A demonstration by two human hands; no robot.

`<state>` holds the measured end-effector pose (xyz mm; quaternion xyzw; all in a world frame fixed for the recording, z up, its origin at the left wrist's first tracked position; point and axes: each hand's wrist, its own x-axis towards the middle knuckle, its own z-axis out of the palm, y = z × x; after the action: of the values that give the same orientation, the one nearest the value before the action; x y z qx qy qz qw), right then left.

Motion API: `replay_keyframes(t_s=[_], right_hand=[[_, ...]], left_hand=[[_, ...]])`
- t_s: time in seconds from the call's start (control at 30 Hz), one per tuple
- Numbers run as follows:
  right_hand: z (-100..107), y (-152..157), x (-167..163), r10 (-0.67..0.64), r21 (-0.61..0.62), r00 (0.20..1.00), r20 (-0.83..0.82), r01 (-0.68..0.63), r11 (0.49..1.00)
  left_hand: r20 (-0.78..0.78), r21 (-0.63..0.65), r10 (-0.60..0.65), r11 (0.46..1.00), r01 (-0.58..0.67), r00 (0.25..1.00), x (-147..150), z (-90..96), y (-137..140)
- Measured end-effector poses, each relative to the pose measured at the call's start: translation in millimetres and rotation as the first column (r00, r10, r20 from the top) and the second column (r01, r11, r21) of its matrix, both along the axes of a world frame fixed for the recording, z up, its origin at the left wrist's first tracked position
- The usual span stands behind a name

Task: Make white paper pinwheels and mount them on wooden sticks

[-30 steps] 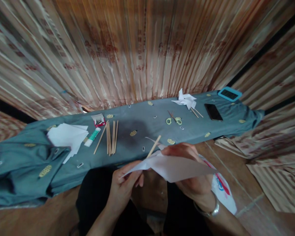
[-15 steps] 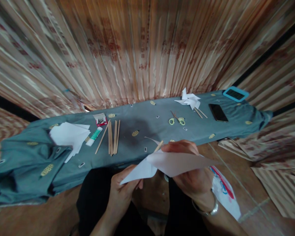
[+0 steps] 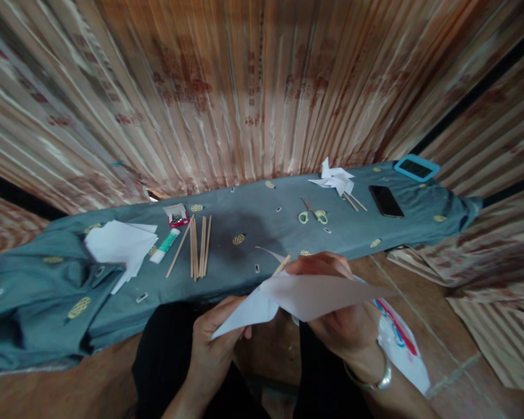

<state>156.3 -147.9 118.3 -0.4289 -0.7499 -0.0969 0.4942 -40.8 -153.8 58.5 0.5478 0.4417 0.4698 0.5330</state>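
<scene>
A white paper pinwheel (image 3: 314, 294) is held between my two hands above my lap. My left hand (image 3: 213, 340) is closed, thumb and fingers pinching the left blade. Behind the right side of the paper, my right hand (image 3: 340, 326) is closed round it, most of its fingers hidden by the sheet. The tip of a wooden stick (image 3: 282, 265) pokes out past the paper beside my right hand; the rest of the stick is hidden. A thin paper edge curls up to the left of that tip.
On the cloth-covered table (image 3: 262, 227) lie white paper sheets (image 3: 120, 244), a glue stick (image 3: 165, 246), a red box of small metal pieces (image 3: 177, 216), wooden sticks (image 3: 199, 247), scissors (image 3: 313, 214), white paper pinwheels (image 3: 335, 179), a phone (image 3: 386, 201) and a blue-framed device (image 3: 417, 167).
The left tip of the paper has dipped a little, and my right wrist has shifted slightly. Both hands keep the same hold. The table has drifted slightly left in view.
</scene>
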Motion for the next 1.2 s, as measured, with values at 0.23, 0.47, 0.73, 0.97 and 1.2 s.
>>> replay_keyframes(t_s=[0.23,0.47,0.73,0.97,1.2], right_hand=[[-3.4,-1.4,-0.2,0.013,-0.021,0.999,-0.05,-0.014,1.0],[-4.0,-1.6,0.1,-0.011,-0.049,0.999,-0.053,0.009,0.999],[-19.9,-1.6,1.6,-0.051,-0.14,0.992,-0.115,0.035,0.99],[-27.6,3.9,5.6,-0.145,-0.383,0.954,-0.263,0.035,0.923],[-48.9,56.4,12.0,-0.145,-0.66,0.795,-0.589,-0.37,0.654]], left_hand=[[-0.007,0.039,0.024,0.999,-0.024,1.0,-2.4,-0.9,-0.1],[-0.012,0.062,0.038,0.997,-0.037,0.999,-1.9,-0.1,0.4],[-0.028,0.148,0.027,0.989,-0.023,0.999,-2.4,-9.4,4.9],[-0.143,0.293,0.09,0.955,-0.044,0.986,-5.9,-10.3,15.7],[-0.075,0.135,0.148,0.981,-0.137,0.986,7.2,-36.1,26.5]])
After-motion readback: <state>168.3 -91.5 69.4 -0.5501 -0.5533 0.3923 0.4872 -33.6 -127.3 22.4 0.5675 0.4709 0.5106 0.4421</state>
